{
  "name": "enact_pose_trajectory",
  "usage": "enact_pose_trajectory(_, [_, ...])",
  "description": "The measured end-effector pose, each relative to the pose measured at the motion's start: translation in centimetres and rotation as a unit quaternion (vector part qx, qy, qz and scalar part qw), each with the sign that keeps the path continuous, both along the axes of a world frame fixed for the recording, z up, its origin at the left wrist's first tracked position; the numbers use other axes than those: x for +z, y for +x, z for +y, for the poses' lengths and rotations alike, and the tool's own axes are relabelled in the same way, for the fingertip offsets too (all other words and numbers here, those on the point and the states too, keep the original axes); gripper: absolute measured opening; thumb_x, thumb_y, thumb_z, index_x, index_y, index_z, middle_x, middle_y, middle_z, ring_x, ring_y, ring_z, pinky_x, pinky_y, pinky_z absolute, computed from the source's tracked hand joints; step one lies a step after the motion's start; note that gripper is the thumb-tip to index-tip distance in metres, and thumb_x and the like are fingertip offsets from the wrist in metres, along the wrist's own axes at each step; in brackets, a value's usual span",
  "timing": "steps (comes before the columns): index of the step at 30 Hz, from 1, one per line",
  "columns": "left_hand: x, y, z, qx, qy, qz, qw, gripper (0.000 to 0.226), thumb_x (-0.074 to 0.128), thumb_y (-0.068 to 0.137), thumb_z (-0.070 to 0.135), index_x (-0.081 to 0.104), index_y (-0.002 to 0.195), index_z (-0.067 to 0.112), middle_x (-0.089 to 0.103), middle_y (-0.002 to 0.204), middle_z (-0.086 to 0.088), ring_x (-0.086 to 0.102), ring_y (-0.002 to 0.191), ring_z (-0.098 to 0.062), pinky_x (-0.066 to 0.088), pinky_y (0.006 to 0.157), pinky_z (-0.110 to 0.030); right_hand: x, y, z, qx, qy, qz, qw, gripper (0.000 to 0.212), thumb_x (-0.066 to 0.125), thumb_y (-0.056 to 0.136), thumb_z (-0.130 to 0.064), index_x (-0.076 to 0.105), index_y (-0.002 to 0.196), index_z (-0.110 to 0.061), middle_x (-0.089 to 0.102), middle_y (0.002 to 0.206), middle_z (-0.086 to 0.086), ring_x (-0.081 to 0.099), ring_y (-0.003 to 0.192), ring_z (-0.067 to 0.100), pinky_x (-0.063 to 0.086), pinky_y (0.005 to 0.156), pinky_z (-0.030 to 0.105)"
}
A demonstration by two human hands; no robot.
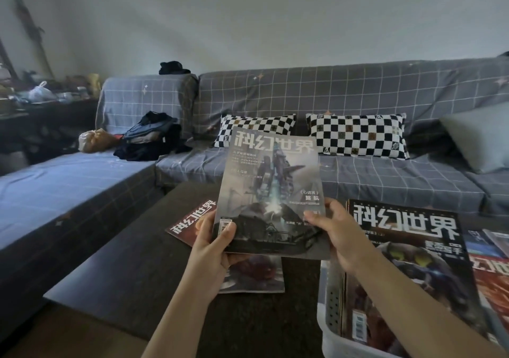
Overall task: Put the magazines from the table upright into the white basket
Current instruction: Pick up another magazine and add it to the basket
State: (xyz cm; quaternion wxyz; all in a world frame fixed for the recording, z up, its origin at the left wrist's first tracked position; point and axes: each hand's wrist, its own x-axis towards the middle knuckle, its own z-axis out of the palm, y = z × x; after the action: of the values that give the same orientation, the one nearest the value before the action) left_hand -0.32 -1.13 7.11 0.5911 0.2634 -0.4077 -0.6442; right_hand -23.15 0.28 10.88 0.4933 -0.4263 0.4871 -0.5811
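Observation:
A grey-blue magazine [271, 189] is held upright above the dark table [132, 264], cover toward me. My left hand [214, 244] grips its lower left corner and my right hand [338, 233] grips its lower right edge. Under it a red magazine [190, 221] lies flat on the table, partly hidden by my left hand. The white basket [334, 319] stands at the lower right with a dark magazine [410, 261] upright inside it, close to my right forearm.
More magazines [490, 264] are at the far right beside the basket. Behind the table runs a grey checked sofa [344, 173] with two checkerboard cushions [358, 136] and a pile of dark clothes [151, 137]. A cluttered side table [41, 96] is far left.

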Motion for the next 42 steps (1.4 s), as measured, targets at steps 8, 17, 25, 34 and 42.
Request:
enact_pose_trajectory(8, [2.6,-6.2,4.1,-0.068,-0.015,-0.101,0.992,0.047,0.070,0.078,0.019,0.057,0.123,0.023,0.072,0.111,-0.010,0.070,0.100,-0.029,0.060,0.074,-0.040,1.3,-7.0,6.6,-0.053,-0.035,-0.027,0.998,0.026,0.063,0.084,-0.004,0.059,0.101,-0.024,0.074,0.088,0.007,0.071,0.083,0.027,0.055,0.067,0.037])
enact_pose_trajectory(17, [3.0,-15.1,5.0,-0.053,-0.058,-0.246,0.966,0.027,0.056,0.092,0.001,0.054,0.115,0.016,0.072,0.103,-0.006,0.070,0.096,-0.023,0.058,0.080,-0.035,-0.2,-15.0,12.3,-0.129,0.000,0.050,0.990,0.025,0.062,0.086,-0.009,0.060,0.100,-0.030,0.071,0.098,0.006,0.066,0.093,0.024,0.052,0.080,0.042])
enact_pose_trajectory(25, [0.4,-18.3,5.1,-0.007,-0.069,-0.295,0.953,0.026,0.051,0.097,0.009,0.058,0.119,0.022,0.071,0.107,0.003,0.069,0.088,-0.005,0.053,0.064,-0.016,-3.5,-16.5,14.5,-0.146,0.046,0.106,0.983,0.034,0.057,0.088,-0.004,0.057,0.116,-0.023,0.069,0.105,0.000,0.064,0.099,0.020,0.049,0.088,0.041])
enact_pose_trajectory(34, [-2.6,-18.7,5.5,0.075,-0.124,-0.519,0.842,0.051,0.056,0.095,0.018,0.042,0.143,0.031,0.058,0.105,0.000,0.057,0.081,-0.005,0.039,0.062,-0.012,-5.3,-14.7,15.1,-0.233,0.111,0.365,0.894,0.055,0.061,0.087,-0.014,0.040,0.138,-0.015,0.040,0.138,0.007,0.045,0.119,0.019,0.041,0.097,0.032])
enact_pose_trajectory(42, [-3.4,-19.0,5.2,0.113,-0.121,-0.521,0.838,0.043,0.060,0.093,0.019,0.055,0.135,0.016,0.054,0.122,0.001,0.058,0.104,-0.010,0.048,0.095,-0.026,-6.3,-14.5,14.4,-0.265,0.115,0.367,0.884,0.057,0.064,0.084,-0.013,0.040,0.136,-0.012,0.037,0.134,0.010,0.036,0.123,0.023,0.037,0.101,0.035])
